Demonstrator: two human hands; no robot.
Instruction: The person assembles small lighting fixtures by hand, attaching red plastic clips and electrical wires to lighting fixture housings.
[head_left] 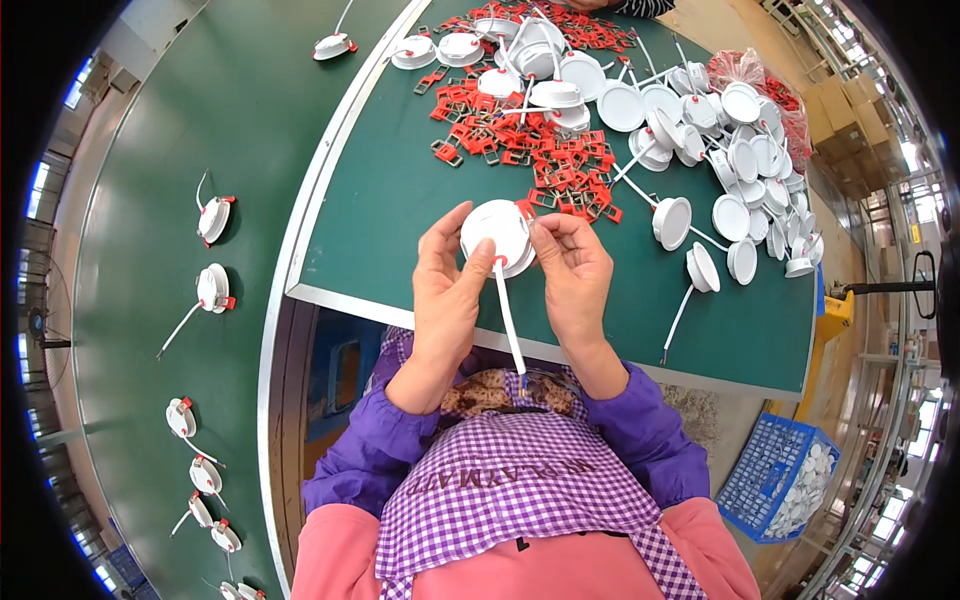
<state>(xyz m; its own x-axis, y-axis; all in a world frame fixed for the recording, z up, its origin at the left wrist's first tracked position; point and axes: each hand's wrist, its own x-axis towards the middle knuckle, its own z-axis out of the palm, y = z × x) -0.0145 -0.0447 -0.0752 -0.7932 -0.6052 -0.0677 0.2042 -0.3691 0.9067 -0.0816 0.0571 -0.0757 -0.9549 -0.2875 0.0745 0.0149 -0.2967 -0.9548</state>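
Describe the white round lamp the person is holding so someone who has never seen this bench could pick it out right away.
Start at the dark green workbench, then go to its near edge, where the person's hands meet. The round white plastic lamp disc sits between the left hand and right hand, its thin white cable hanging toward the person. Unlike the heap of loose white lamp discs, it is lifted off the bench.

Both hands on a round white lamp housing above the green table edge

The left hand [447, 290] and right hand [575, 275] pinch the white housing [495, 232] between them, its white cord [509, 325] hanging toward the checked apron [520, 480]. Red clips [560, 170] lie just beyond; one seems to sit at the housing's rim. More white housings [740, 160] are piled at right.
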